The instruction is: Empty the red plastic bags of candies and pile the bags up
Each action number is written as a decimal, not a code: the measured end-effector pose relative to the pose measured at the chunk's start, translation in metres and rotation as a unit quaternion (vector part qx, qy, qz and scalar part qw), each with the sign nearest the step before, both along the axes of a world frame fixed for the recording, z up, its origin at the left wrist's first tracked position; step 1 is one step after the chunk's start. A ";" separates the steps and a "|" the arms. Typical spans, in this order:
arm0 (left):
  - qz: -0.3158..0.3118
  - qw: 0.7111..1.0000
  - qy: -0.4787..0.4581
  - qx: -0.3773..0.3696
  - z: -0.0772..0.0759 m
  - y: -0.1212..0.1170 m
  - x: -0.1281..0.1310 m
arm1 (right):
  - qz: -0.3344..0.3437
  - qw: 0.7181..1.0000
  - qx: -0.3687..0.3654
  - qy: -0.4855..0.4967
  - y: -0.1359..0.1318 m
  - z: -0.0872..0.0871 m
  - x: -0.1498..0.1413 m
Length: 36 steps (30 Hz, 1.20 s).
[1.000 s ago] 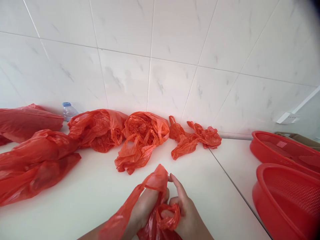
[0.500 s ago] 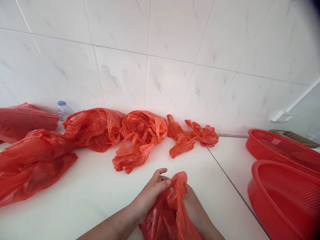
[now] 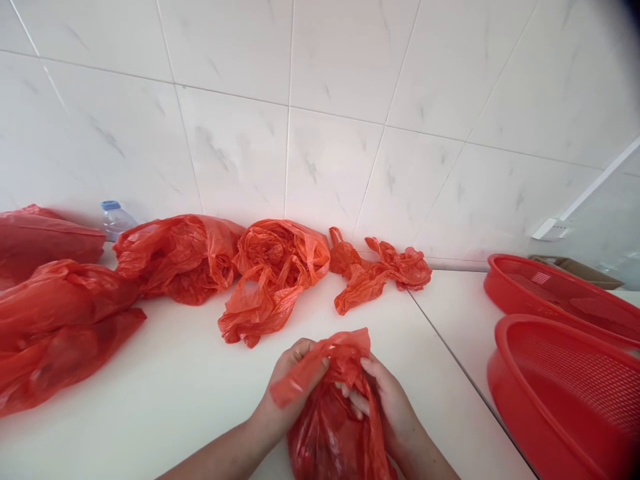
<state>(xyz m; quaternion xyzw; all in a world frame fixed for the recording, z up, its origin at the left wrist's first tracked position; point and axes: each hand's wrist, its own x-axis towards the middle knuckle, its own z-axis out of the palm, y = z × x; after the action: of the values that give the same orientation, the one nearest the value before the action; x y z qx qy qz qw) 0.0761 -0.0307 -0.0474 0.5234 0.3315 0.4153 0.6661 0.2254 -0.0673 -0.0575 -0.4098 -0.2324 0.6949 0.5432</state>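
A red plastic bag (image 3: pixel 330 427) is between my hands at the bottom centre, its top gathered and one strip folded over to the left. My left hand (image 3: pixel 293 383) grips the bag's top from the left, partly covered by that strip. On the other side my right hand (image 3: pixel 387 393) is closed on the bag's edge, with some fingertips showing inside the folds. The bag's lower end runs out of view, and what it contains is hidden.
Along the tiled wall lie crumpled red bags (image 3: pixel 280 257) and a small red bag bundle (image 3: pixel 375 267). More red bags (image 3: pixel 65 327) fill the left side, near a clear bottle (image 3: pixel 116 220). Red plastic baskets (image 3: pixel 555 400) stand on the right of the white table (image 3: pixel 175 393).
The bag's top strip has been folded over toward the left. My right hand has come round to the front of the bag, so its fingers now show. The view has shifted slightly.
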 end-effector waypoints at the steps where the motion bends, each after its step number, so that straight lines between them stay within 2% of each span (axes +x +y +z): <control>1: -0.010 0.999 -0.009 -0.033 -0.001 0.002 -0.001 | 0.014 1.000 0.011 0.016 0.001 0.000 0.002; 3: 0.005 0.997 0.002 -0.072 -0.004 0.005 -0.002 | 0.045 0.997 0.039 0.048 0.002 0.001 0.004; 6: 0.044 0.996 0.015 -0.082 -0.009 0.008 -0.004 | 0.067 0.992 0.051 0.089 0.003 -0.002 0.006; 10: 0.022 0.993 -0.003 -0.120 -0.005 0.005 -0.004 | 0.091 0.989 0.027 0.115 0.001 -0.003 0.005; 13: 0.004 0.987 -0.060 -0.149 0.002 0.002 -0.004 | 0.077 0.991 0.010 0.107 0.002 -0.003 0.004; 16: 0.006 0.986 -0.085 -0.144 0.003 0.004 -0.003 | 0.042 0.994 -0.013 0.096 0.005 -0.002 0.005; 18: 0.022 0.993 -0.044 -0.106 0.000 0.006 -0.003 | 0.029 0.995 -0.018 0.092 0.006 -0.001 0.005; 20: 0.045 0.998 0.016 -0.029 -0.003 0.007 -0.003 | 0.015 0.996 -0.019 0.088 0.007 -0.001 0.006; 23: 0.068 0.990 0.095 0.085 -0.006 0.002 -0.005 | 0.011 0.996 -0.023 0.085 0.007 -0.003 0.007; 26: 0.053 0.971 0.150 0.178 -0.004 -0.004 -0.005 | 0.024 0.996 -0.015 0.088 0.007 -0.008 0.009; 28: 0.026 0.965 0.154 0.212 -0.002 -0.004 -0.005 | 0.032 0.995 0.002 0.096 0.008 -0.012 0.010; 30: 0.022 0.972 0.146 0.182 -0.002 -0.001 -0.004 | 0.046 0.994 0.022 0.101 0.008 -0.014 0.012; 34: 0.043 0.993 0.106 0.023 -0.012 0.011 -0.005 | 0.075 0.989 0.078 0.096 0.009 -0.013 0.015; 36: 0.026 0.996 0.082 -0.015 -0.017 0.014 -0.005 | 0.082 0.987 0.105 0.086 0.009 -0.012 0.015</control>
<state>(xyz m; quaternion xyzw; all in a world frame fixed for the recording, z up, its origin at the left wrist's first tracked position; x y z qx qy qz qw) 0.0708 -0.0165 -0.0648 0.5369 0.4051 0.3831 0.6332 0.2406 -0.0587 -0.0693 -0.2684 -0.2893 0.7413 0.5429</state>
